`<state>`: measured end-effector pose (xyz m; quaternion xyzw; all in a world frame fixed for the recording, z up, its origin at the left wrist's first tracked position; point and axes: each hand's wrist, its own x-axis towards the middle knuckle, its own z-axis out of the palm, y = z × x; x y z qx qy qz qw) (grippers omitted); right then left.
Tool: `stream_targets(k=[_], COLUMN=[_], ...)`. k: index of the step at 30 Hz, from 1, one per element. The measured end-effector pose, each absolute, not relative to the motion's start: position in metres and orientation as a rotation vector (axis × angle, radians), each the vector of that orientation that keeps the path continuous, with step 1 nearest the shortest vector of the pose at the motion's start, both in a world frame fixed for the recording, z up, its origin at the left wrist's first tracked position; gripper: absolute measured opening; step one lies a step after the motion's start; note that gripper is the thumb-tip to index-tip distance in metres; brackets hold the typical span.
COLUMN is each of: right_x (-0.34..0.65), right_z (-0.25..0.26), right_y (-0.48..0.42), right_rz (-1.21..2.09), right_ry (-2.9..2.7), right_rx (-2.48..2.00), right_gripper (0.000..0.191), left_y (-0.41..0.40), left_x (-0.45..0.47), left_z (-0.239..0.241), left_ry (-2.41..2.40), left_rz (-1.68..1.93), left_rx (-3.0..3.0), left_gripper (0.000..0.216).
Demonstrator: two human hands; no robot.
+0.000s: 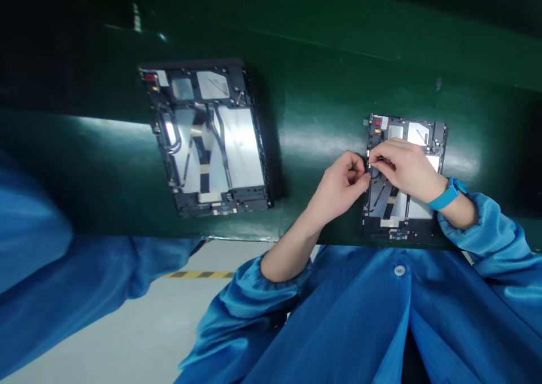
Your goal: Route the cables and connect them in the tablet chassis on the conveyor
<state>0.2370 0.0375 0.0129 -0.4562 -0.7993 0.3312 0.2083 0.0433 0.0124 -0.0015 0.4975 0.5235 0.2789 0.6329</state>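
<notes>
An opened tablet chassis [417,209] lies on the green belt [322,107], its inner boards and flat cables showing. Both my hands meet at its upper left edge. My left hand [345,183] is curled in a pinch against that edge. My right hand [406,166], with a blue wristband behind it, reaches across the chassis with its fingertips pinched on a small pale piece that I cannot name. The two sets of fingertips almost touch.
A second, larger-looking opened tablet chassis [207,138] lies further left on the belt, untouched. A blue-sleeved arm [46,254], perhaps a co-worker's, fills the left edge. Below the belt's front edge is grey floor with a yellow-black stripe [199,274].
</notes>
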Motion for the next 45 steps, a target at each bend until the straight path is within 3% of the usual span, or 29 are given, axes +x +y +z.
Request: stream_targets(k=[13, 21, 33, 45], right_x=[0.237, 0.24, 0.236, 0.234], right_z=[0.012, 0.005, 0.005, 0.008], right_y=[0.038, 0.051, 0.057, 0.059], right_rz=[0.937, 0.775, 0.861, 0.885], right_ry=[-2.22, -2.134, -2.081, -2.085], right_rx=[-1.29, -1.252, -1.316, -1.365], right_gripper=[0.022, 0.02, 0.015, 0.015], left_y=[0.014, 0.025, 0.041, 0.043], left_x=[0.042, 0.048, 0.046, 0.042], left_z=[-0.002, 0.002, -0.007, -0.007], left_ry=[1.159, 1.251, 1.167, 1.087], left_rz=[0.644, 0.56, 0.619, 0.601], left_rx=[1.078, 1.229, 1.2, 1.075], left_gripper=[0.024, 0.027, 0.021, 0.03])
